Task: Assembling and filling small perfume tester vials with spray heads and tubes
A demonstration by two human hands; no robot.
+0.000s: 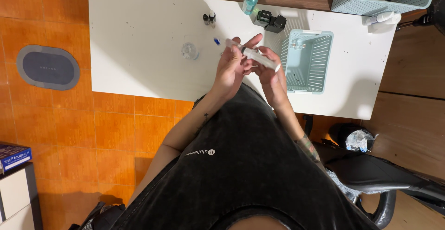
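Both hands hold a syringe (252, 54) just above the white table (139, 35), beside the pale blue basket (308, 61). My left hand (232, 65) curls around the barrel's far end, fingers partly spread; my right hand (271, 72) pinches the near end. I judge a level barrel and steady grip matter most. A clear dish (190, 50) sits farther from the basket.

A white desk (139, 35) carries a small clear glass (190, 50) near its middle, two dark vials (209, 18) and a teal bottle (250, 0) by the far edge, and a pale blue basket (324, 63) toward the right edge.
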